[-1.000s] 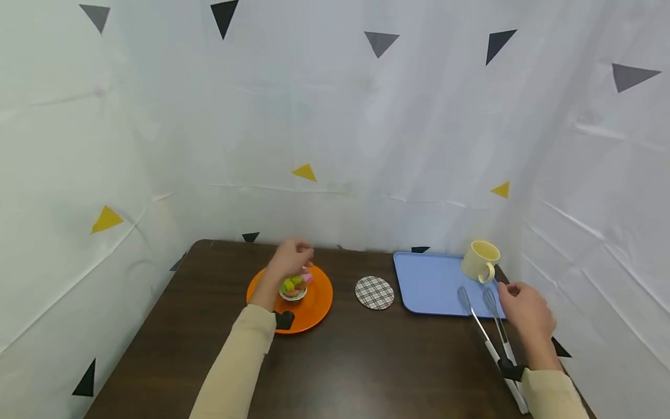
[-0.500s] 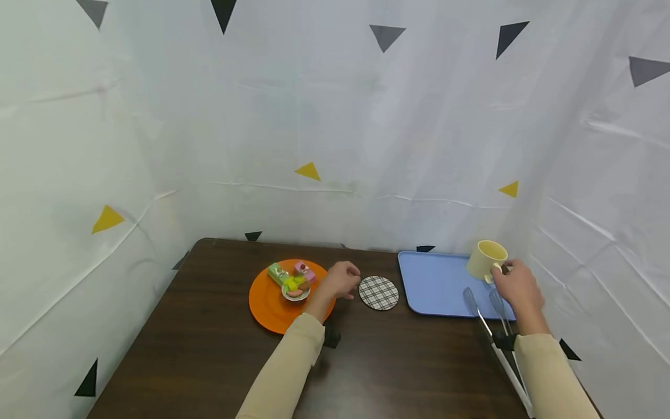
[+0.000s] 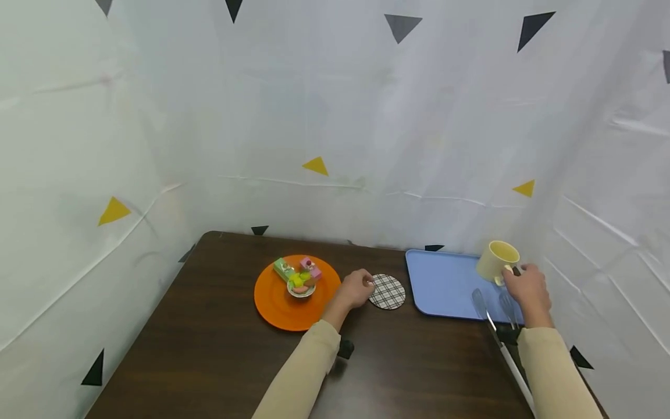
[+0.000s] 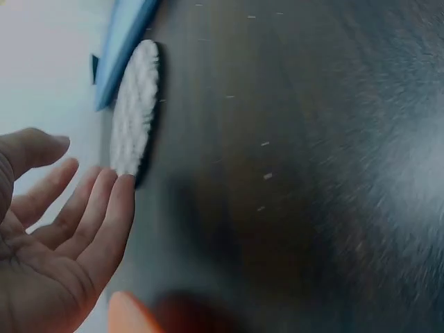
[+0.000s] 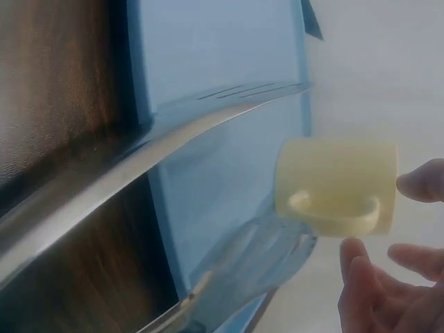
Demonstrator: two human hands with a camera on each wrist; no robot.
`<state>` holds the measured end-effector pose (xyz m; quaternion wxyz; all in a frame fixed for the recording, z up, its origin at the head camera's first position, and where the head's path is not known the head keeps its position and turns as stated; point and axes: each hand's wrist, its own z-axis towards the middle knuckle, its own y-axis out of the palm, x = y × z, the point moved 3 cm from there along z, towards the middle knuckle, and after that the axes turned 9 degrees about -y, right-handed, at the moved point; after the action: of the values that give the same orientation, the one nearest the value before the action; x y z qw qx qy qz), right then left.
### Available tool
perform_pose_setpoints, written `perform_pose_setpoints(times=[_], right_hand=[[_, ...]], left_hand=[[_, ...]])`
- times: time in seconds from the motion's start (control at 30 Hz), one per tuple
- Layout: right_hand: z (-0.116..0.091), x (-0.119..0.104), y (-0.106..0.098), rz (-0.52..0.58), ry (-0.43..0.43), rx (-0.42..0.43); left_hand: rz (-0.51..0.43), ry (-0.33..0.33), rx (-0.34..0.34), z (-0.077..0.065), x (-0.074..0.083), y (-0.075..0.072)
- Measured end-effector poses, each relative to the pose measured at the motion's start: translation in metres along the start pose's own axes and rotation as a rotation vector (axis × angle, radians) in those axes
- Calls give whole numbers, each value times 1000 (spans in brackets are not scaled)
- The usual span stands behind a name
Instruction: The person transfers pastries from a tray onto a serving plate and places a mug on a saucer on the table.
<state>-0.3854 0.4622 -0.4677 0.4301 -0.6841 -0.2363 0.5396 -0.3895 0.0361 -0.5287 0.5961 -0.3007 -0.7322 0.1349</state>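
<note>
My left hand (image 3: 357,288) is at the left edge of a round black-and-white checked coaster (image 3: 388,292). In the left wrist view its fingers (image 4: 104,222) are extended, slightly bent, tips overlapping the coaster's edge, and the thumb stands apart from them. Upright at the back right of a blue tray (image 3: 445,285) is a pale yellow mug (image 3: 492,260). My right hand (image 3: 528,289) reaches to the mug's handle (image 5: 340,225). Seen from the right wrist, the thumb is close by the rim and the fingertips are just beside the handle, not curled round it.
Tongs (image 3: 510,366) lie with their heads over the tray's front right, below my right hand. On the left, an orange plate (image 3: 272,305) bears a small bowl (image 3: 300,293) of toy food, a green cake piece (image 3: 282,267) and a pink one (image 3: 311,267). A white curtain hangs behind the table.
My left hand has moved right from above the orange plate to the coaster. The right hand has moved forward from beside the tongs to the mug's handle. The head view has shifted slightly.
</note>
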Motion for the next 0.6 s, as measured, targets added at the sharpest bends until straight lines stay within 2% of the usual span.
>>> perform_pose_setpoints(times=[0.2, 0.6], right_hand=[[-6, 6, 1, -4, -15, -26], [-7, 10, 11, 27, -59, 51]], left_hand=[[60, -37, 50, 4, 0, 15], [154, -141, 170, 2, -6, 20]])
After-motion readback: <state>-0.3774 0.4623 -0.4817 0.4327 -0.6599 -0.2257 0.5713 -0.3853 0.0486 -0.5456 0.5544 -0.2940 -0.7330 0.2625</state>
